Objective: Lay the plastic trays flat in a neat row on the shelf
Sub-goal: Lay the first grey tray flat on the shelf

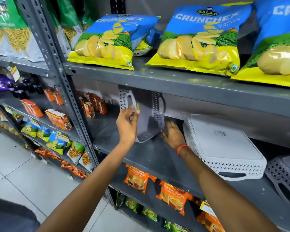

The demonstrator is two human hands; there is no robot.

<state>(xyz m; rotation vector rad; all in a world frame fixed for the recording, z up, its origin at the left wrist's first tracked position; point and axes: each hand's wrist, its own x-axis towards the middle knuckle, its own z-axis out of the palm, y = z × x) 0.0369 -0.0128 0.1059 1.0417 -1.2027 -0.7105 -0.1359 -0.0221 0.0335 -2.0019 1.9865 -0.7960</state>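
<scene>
While the left hand grips an upright grey tray on the shelf, the right hand spreads open beside it, near a flat white tray.

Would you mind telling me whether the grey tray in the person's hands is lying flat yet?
Not yet. The grey tray stands tilted on one end on the shelf, steadied by the left hand.

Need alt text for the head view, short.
Both hands work a grey plastic tray standing on edge on a grey metal shelf: left hand grips its rim, right hand is open beside it. A white tray lies flat, upside down, to the right.
</scene>
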